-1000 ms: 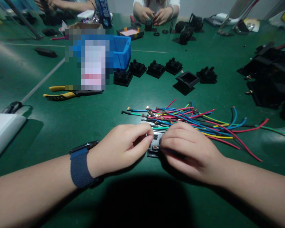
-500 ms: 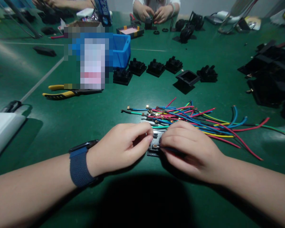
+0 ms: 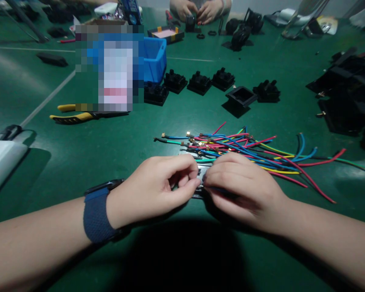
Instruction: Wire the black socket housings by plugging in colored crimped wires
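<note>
The fingers [image 3: 185, 160] of the left hand [image 3: 153, 186] curl into a loose ring, thumb and forefinger tips just apart at the left side of a small flat piece [image 3: 201, 172]; whether they grip it I cannot tell. Those of the right hand [image 3: 246, 188] bend in close at the piece's right side, their exact hold hidden. Under them spreads the green tabletop [image 3: 109, 142]. A heap of black parts [image 3: 349, 93] lies toward its right edge, a white case [image 3: 3, 166] toward its left. Loose coloured wires [image 3: 249, 152] spread just beyond the hands. Nearer the far edge stands a blue bin [image 3: 155, 65], with yellow-handled pliers [image 3: 74, 118] to its left, farther from that edge. Five black units [image 3: 199, 84] sit between bin and heap, a hollow black frame [image 3: 235, 102] among them. The piece, grey on top and dark along its near side, is between the hands, near the wires and well in from the tabletop's far edge.
</note>
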`<action>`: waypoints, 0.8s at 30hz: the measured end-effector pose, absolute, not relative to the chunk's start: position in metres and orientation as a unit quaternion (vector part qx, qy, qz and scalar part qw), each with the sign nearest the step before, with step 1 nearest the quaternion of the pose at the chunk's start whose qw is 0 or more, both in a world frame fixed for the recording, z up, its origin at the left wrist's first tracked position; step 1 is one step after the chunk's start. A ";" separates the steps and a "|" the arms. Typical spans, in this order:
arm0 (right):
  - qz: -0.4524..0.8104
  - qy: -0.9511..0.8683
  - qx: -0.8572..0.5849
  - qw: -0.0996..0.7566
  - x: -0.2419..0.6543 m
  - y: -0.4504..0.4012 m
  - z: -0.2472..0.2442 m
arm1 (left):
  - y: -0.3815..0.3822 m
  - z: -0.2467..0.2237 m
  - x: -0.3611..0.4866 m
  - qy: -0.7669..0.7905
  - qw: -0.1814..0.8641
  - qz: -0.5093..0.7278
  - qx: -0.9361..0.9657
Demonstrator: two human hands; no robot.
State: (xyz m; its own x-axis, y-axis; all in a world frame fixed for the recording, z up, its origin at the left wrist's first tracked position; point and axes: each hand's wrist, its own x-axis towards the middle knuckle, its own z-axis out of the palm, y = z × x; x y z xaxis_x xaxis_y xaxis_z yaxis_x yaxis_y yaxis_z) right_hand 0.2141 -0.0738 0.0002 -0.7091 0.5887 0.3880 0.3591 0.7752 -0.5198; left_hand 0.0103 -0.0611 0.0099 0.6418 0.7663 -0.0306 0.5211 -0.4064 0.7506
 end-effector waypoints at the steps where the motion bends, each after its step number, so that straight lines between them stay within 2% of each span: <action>1: 0.208 -0.901 -0.263 0.275 0.214 -0.074 0.000 | -0.061 0.010 0.011 0.392 0.384 0.162 0.820; 24: 0.207 -0.898 -0.281 0.267 0.216 -0.075 0.002 | -0.061 0.010 0.010 0.385 0.366 0.165 0.831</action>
